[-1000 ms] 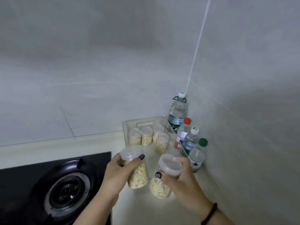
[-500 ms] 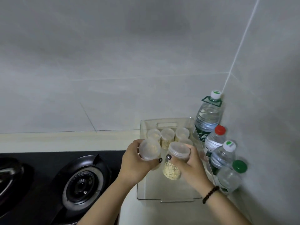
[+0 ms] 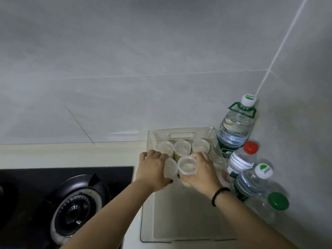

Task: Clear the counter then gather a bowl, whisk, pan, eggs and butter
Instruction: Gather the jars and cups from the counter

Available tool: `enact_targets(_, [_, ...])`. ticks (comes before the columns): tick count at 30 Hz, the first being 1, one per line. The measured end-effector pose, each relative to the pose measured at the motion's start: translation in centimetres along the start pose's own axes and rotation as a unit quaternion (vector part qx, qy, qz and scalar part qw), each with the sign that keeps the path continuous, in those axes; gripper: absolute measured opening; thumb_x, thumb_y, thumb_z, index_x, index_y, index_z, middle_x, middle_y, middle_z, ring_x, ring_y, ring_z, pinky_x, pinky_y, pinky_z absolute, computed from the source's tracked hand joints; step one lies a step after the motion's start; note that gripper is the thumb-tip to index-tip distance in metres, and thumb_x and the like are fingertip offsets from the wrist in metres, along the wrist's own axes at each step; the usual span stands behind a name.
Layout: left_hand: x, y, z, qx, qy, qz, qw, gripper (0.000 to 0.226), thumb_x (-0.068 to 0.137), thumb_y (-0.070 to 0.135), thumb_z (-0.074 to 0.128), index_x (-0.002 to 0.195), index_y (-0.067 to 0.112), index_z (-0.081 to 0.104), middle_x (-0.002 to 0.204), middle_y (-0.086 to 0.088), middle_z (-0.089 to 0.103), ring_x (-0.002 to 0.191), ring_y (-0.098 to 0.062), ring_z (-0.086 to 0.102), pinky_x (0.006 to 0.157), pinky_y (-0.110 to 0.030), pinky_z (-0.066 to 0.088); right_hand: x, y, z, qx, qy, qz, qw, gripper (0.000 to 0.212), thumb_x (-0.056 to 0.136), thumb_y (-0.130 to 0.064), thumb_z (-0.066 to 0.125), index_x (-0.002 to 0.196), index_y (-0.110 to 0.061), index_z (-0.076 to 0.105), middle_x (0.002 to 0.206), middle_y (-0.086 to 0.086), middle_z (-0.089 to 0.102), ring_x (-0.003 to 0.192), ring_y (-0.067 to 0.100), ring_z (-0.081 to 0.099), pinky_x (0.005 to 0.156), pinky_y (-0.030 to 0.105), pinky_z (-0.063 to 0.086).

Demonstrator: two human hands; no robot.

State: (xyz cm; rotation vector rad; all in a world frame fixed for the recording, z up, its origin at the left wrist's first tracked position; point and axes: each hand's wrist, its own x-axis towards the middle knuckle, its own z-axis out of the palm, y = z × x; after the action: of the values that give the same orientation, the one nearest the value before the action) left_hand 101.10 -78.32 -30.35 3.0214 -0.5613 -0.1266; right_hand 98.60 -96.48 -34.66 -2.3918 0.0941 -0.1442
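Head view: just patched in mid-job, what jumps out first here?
Both hands meet over a clear plastic bin on the counter: the left hand and right hand each grip a small lidded jar, just in front of three jars at the bin's far end. Four water bottles line the wall to the right, and a black gas burner sits lower left.
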Motion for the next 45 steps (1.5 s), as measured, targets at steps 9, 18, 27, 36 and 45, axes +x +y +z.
enact_targets(9, [0.8, 0.0, 1.3, 0.158, -0.022, 0.016, 0.987, 0.058, 0.079, 0.060, 0.063, 0.118, 0.019, 0.050, 0.114, -0.001, 0.053, 0.110, -0.024, 0.043, 0.096, -0.037, 0.026, 0.0, 1.2, 2.2, -0.182, 0.045, -0.075, 0.980, 0.059, 0.056, -0.054, 0.074, 0.106, -0.026, 0.060, 0.111, -0.003, 0.046, 0.102, 0.018, 0.033, 0.081, 0.029, 0.023])
enact_targets(18, [1.1, 0.0, 1.0, 0.196, -0.031, 0.007, 0.980, 0.050, 0.082, 0.047, 0.067, 0.118, 0.018, 0.048, 0.110, 0.000, 0.053, 0.104, -0.022, 0.047, 0.093, -0.035, 0.028, 0.2, 1.5, 2.9, -0.218, 0.043, -0.053, 0.974, 0.072, 0.052, -0.054, 0.082, 0.113, -0.024, 0.060, 0.108, -0.001, 0.050, 0.107, 0.019, 0.033, 0.088, 0.031, 0.023])
enact_targets(27, [1.0, 0.2, 1.1, 0.207, -0.008, 0.002, 0.978, 0.045, 0.083, 0.033, 0.066, 0.114, 0.013, 0.040, 0.104, -0.003, 0.049, 0.096, -0.022, 0.049, 0.090, -0.033, 0.031, 0.0, 1.4, 2.8, -0.194, 0.049, -0.065, 0.978, 0.058, 0.064, -0.034, 0.082, 0.113, -0.022, 0.054, 0.114, -0.005, 0.052, 0.110, 0.015, 0.033, 0.095, 0.033, 0.027])
enact_targets(36, [0.4, 0.2, 0.8, 0.061, 0.030, -0.001, 0.998, 0.050, 0.083, 0.050, 0.063, 0.120, 0.021, 0.046, 0.117, 0.003, 0.050, 0.108, -0.019, 0.050, 0.098, -0.032, 0.029, -0.3, 0.7, 1.7, -0.188, 0.019, -0.040, 0.981, 0.050, 0.071, -0.042, 0.075, 0.113, -0.023, 0.056, 0.124, -0.002, 0.046, 0.120, 0.022, 0.035, 0.098, 0.037, 0.028])
enact_targets(45, [-5.9, -0.3, -1.6, -0.343, 0.109, -0.069, 0.931, 0.027, 0.089, 0.022, 0.063, 0.115, 0.022, 0.056, 0.114, 0.012, 0.056, 0.100, -0.001, 0.057, 0.084, -0.019, 0.047, -2.0, -1.9, -1.7, 0.062, 0.046, 0.006, 0.997, 0.013, 0.084, -0.023, 0.067, 0.096, -0.021, 0.062, 0.106, -0.005, 0.054, 0.106, 0.019, 0.055, 0.088, 0.031, 0.044])
